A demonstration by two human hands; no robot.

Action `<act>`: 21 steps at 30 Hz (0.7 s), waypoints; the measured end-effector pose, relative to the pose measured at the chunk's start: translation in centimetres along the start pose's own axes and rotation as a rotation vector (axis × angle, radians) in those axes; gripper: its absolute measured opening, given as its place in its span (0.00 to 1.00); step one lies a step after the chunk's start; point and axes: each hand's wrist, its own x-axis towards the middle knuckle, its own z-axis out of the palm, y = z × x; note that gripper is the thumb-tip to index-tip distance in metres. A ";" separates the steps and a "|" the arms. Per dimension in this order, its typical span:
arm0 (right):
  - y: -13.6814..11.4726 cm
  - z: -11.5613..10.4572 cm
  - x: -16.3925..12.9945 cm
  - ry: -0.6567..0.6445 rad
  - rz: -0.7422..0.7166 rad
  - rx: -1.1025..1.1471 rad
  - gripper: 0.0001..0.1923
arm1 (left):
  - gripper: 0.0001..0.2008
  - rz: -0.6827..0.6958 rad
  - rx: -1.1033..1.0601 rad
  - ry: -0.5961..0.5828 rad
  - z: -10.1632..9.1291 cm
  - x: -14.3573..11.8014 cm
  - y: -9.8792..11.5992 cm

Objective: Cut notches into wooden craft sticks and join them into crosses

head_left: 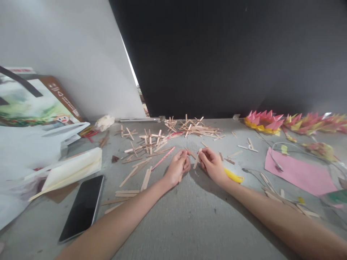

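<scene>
My right hand (211, 165) pinches a flat wooden craft stick (197, 159) between thumb and fingers, and the stick slants upward. Beside it, my left hand (176, 165) is closed, with the pale end of another craft stick (180, 178) showing just below its fingers; the rest of that stick is hidden. The two hands are close together but apart. A pink striped pencil-like rod (163, 158) lies left of my left hand. Behind the hands, many loose and crossed craft sticks (202, 130) are heaped on the grey table (173, 224).
A phone (82, 207) lies at the left, near white bags (29, 155). To the right are a yellow banana-shaped thing (233, 176), a pink sheet (295, 171), a cable (278, 166) and folded-paper rings (264, 122). A dark panel (230, 54) rises behind.
</scene>
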 end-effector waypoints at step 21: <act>0.3 -0.1 0.0 -0.112 0.039 -0.117 0.20 | 0.16 0.258 0.102 0.391 -0.9 0.5 -0.7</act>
